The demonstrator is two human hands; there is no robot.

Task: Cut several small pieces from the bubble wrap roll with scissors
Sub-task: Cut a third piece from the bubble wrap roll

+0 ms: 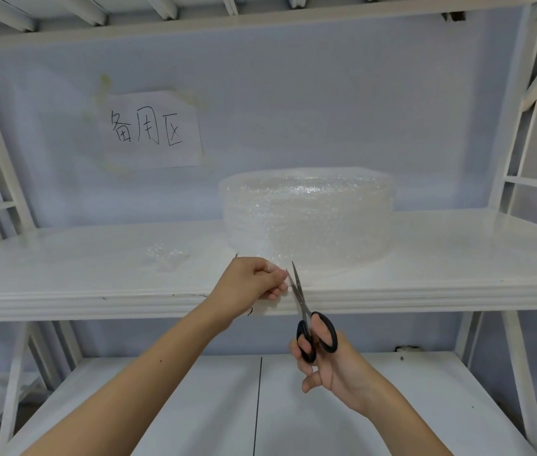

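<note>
A wide roll of clear bubble wrap (308, 212) lies flat on the white middle shelf (457, 258). Its loose end hangs toward the shelf's front edge. My left hand (254, 281) pinches that loose end just left of the scissor blades. My right hand (329, 360) grips the black-handled scissors (306, 314) from below, fingers through the loops. The blades point up and are nearly closed against the wrap beside my left fingertips. A small cut piece of bubble wrap (166, 256) lies on the shelf to the left of the roll.
A paper sign with handwritten characters (150, 130) is stuck on the back wall above the shelf. A lower white shelf (392, 406) runs beneath my arms. White metal frame posts (520, 126) stand at both sides.
</note>
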